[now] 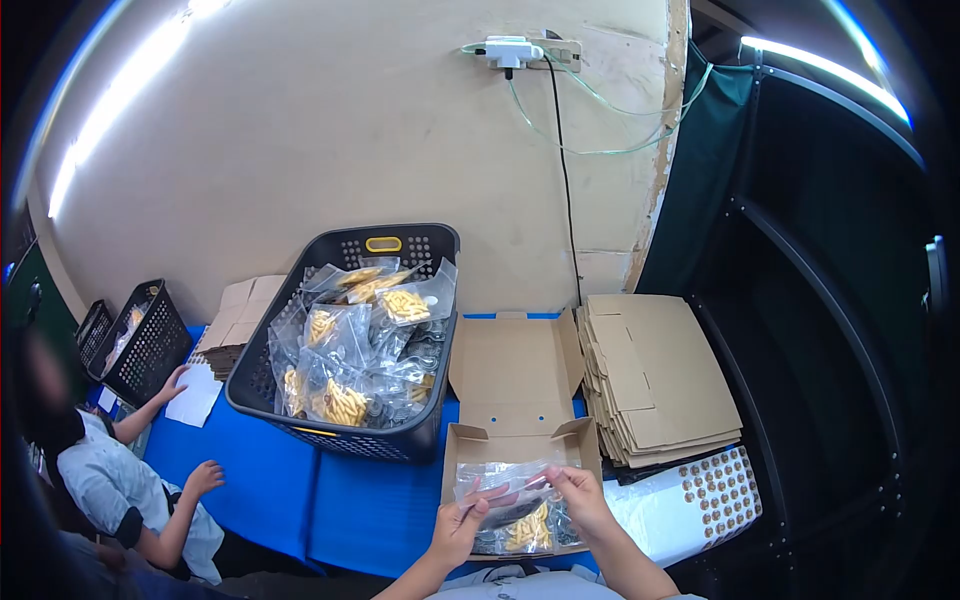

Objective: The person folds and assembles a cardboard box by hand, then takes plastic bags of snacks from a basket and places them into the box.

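Note:
An open cardboard box (515, 360) lies in front of me with its lid folded back. Over its lower part, my left hand (458, 530) and my right hand (583, 503) pinch a clear plastic bag (510, 490) between them, one at each side. What this bag contains is hard to make out. Below it, inside the box, is another clear bag with yellow stick-shaped pieces (530, 532). To the left stands a black basket (440, 425) full of similar clear bags (340, 400), some showing yellow pieces and others dark parts.
Flattened cardboard boxes (665, 370) are piled on the right, beside a white sheet with rows of brown dots (715, 490). Another cardboard stack (245, 305) is behind the basket's left. At far left, a person (135, 490) reaches over the blue table cover (240, 490), near more baskets (150, 350).

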`<state>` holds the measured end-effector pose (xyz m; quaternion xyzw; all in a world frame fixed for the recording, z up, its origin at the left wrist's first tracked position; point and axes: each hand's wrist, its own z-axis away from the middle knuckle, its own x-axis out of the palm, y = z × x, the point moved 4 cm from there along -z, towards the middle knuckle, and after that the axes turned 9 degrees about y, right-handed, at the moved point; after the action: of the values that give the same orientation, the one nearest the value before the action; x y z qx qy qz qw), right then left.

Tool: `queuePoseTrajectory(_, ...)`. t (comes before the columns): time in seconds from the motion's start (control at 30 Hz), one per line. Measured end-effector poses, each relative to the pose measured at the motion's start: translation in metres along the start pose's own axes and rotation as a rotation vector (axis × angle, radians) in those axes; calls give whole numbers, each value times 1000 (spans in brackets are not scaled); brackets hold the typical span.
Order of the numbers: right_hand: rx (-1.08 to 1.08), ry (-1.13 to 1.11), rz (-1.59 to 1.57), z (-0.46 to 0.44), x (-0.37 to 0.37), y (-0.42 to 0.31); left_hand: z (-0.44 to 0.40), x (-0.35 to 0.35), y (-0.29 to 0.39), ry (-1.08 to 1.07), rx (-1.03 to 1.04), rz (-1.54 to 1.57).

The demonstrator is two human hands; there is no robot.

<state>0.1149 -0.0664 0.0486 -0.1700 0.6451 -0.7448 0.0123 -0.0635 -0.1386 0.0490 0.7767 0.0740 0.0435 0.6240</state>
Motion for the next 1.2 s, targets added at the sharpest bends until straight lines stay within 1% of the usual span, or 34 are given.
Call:
queuePoseTrajectory(0.07,-11,-31,-43,-2,-7,7,2,0,0,-112,-3,-14)
queuePoseTrajectory(0.1,-12,-36,-41,-2,-8,9,1,-1,1,-107,-2,-13)
queuePoseTrajectory(0.17,-23,-15,-42,-2,-11,12,1,0,2,-176,-64,45)
queuePoseTrajectory(0.2,-25,-20,-39,-2,-10,11,1,-1,1,-171,-60,46)
queuePoseTrajectory(0.27,-30,19,-75,-1,-10,7,1,-3,-7,-157,-188,188)
queuePoseTrajectory(0.3,-30,13,-74,0,-8,3,0,-2,-7,-150,-186,188)
queuePoseTrajectory(0.37,-128,189,-107,0,-13,-8,-7,-13,-2,187,-55,200)
queuePoseTrajectory(0.4,-165,232,-104,-2,-17,-7,-11,-17,-3,196,-10,223)
queuePoseTrajectory(0.43,-162,226,-103,-1,-16,-4,-11,-18,-7,203,-11,223)
queuePoseTrajectory(0.5,-314,296,31,6,-9,-10,-8,-11,-16,17,-31,100)
queuePoseTrajectory(0.53,-305,226,114,12,-1,-12,-7,-4,-18,-87,-4,-53)
queuePoseTrajectory(0.57,-304,220,115,15,5,-10,-4,1,-20,-80,-5,-53)
queuePoseTrajectory(0.63,-463,28,332,21,24,-10,2,20,-8,-153,16,-152)
queuePoseTrajectory(0.67,-524,-42,385,23,31,-14,3,25,-17,-171,1,-103)
queuePoseTrajectory(0.7,-525,-45,385,23,35,-15,4,26,-19,-168,2,-103)
queuePoseTrajectory(0.77,-582,-100,436,24,42,-18,5,25,-18,-95,38,-105)
queuePoseTrajectory(0.8,-611,-139,476,25,45,-21,6,25,-17,-93,38,-106)
queuePoseTrajectory(0.83,-612,-140,476,24,45,-20,8,22,-15,-48,29,-159)
queuePoseTrajectory(0.87,-629,-187,511,23,46,-17,8,20,-15,-3,21,-213)
queuePoseTrajectory(0.9,-646,-234,545,23,48,-15,8,21,-19,-2,21,-214)
queuePoseTrajectory(0.93,-646,-235,544,23,50,-15,6,19,-26,102,40,-134)
queuePoseTrajectory(0.97,-600,-207,510,23,50,-14,6,16,-29,206,60,-54)
queuePoseTrajectory(1.0,-555,-180,476,22,49,-12,5,14,-25,208,61,-54)
queuePoseTrajectory(1.03,-556,-182,475,22,48,-12,4,8,-21,219,-30,14)
queuePoseTrajectory(1.07,-541,-93,497,21,42,-13,4,5,-20,230,-122,82)
queuePoseTrajectory(1.1,-524,-4,518,20,37,-13,4,5,-21,232,-122,81)
queuePoseTrajectory(1.13,-523,-7,517,18,38,-15,5,5,-23,233,-113,109)
queuePoseTrajectory(1.2,-624,254,612,14,35,-27,7,3,-23,241,-108,136)
